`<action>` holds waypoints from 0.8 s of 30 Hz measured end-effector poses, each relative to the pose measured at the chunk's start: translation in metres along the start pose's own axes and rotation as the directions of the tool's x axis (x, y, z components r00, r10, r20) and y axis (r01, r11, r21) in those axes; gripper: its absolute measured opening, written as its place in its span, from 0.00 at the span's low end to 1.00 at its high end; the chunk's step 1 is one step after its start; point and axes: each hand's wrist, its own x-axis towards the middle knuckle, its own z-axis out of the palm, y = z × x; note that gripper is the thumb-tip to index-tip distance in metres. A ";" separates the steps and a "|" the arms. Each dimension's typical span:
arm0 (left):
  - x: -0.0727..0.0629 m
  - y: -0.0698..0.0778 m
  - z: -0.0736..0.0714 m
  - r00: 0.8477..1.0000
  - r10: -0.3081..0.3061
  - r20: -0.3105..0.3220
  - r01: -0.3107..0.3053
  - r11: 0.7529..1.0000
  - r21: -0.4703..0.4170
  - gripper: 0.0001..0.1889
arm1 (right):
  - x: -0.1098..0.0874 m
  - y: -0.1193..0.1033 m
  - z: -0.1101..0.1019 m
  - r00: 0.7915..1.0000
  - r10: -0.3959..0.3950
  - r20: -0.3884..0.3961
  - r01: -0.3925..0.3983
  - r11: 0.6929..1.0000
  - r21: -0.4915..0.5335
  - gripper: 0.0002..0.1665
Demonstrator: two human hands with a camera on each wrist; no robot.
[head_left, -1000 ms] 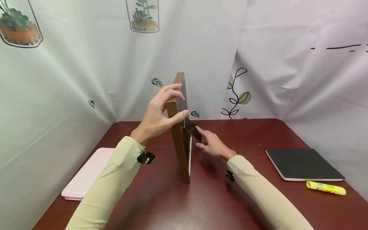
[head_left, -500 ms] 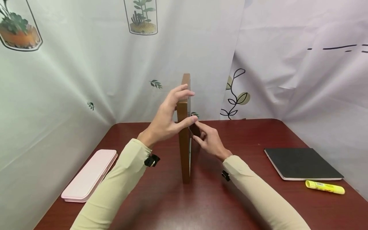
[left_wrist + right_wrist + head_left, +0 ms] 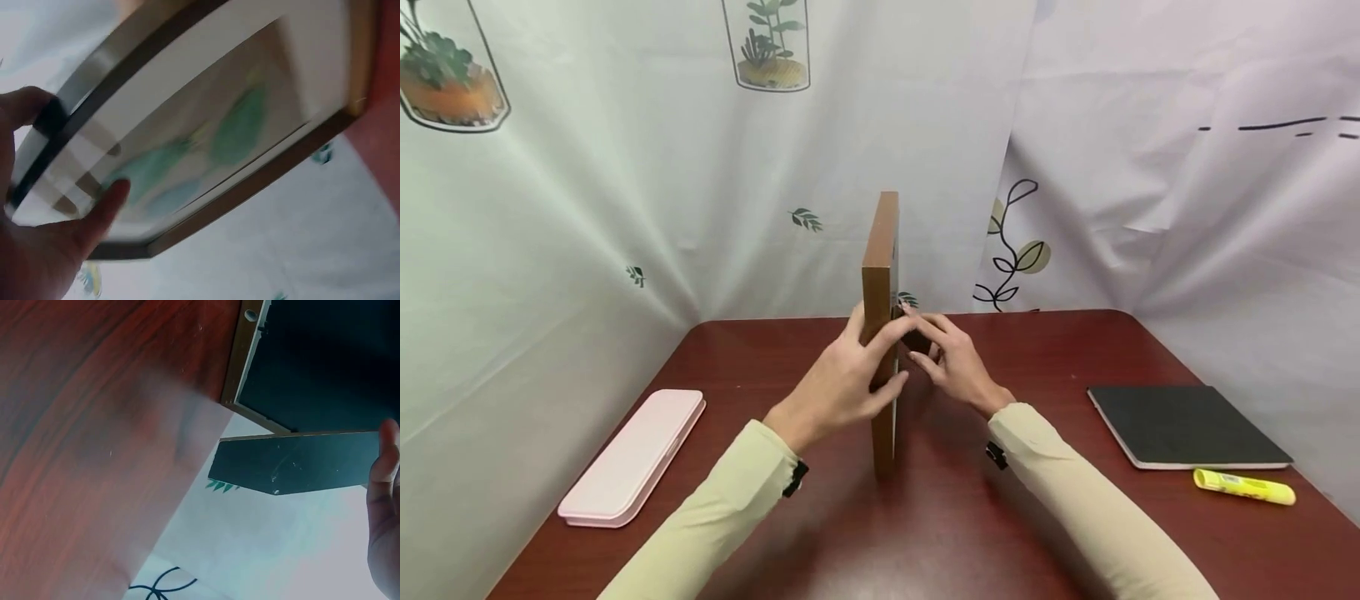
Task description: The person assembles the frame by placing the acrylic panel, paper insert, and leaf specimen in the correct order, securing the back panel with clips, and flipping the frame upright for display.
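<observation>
A brown picture frame (image 3: 879,250) stands upright on the table, edge-on in the head view. My left hand (image 3: 837,385) grips its near side edge, fingers spread across both faces. In the left wrist view a blurred leaf print (image 3: 240,134) with a pale border fills the frame's front, with my fingers over the glass. My right hand (image 3: 961,365) holds the dark stand leg (image 3: 294,464) that sticks out from the frame's back. The right wrist view shows the black backing board (image 3: 325,369). In the head view, the fingertips of both hands come close together at the leg.
A pink pencil case (image 3: 632,458) lies at the left of the dark red table (image 3: 955,533). On the right are a black notebook (image 3: 1187,427) and a yellow glue stick (image 3: 1243,487). Pale printed curtains (image 3: 910,100) hang behind and on both sides.
The frame has turned and shifted slightly right, now nearly edge-on. My left hand has slid down from the top corner to mid-edge. My right fingers have closed on the stand leg.
</observation>
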 end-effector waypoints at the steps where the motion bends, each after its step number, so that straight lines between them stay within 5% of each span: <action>1: -0.005 0.001 0.003 1.000 -0.006 0.009 0.005 0.999 0.036 0.36 | 0.000 0.000 -0.001 1.000 0.003 0.007 -0.003 1.000 0.000 0.38; 7: -0.016 0.007 0.012 1.000 -0.009 0.030 0.005 0.993 0.120 0.38 | 0.001 0.001 -0.009 0.998 0.034 0.059 -0.034 0.999 -0.005 0.41; 13: -0.007 0.011 0.014 0.996 0.004 0.085 -0.013 0.995 0.097 0.37 | -0.007 0.007 -0.018 0.999 0.023 0.043 -0.022 0.999 -0.024 0.44; 19: 0.003 0.015 0.016 0.981 -0.017 0.195 -0.020 0.982 0.187 0.41 | -0.018 0.015 -0.022 0.998 -0.005 -0.055 0.002 0.998 -0.060 0.36; 24: 0.008 0.012 0.017 0.969 -0.034 0.244 -0.031 0.966 0.258 0.44 | -0.018 0.019 -0.028 0.999 0.010 -0.052 -0.014 0.997 -0.076 0.30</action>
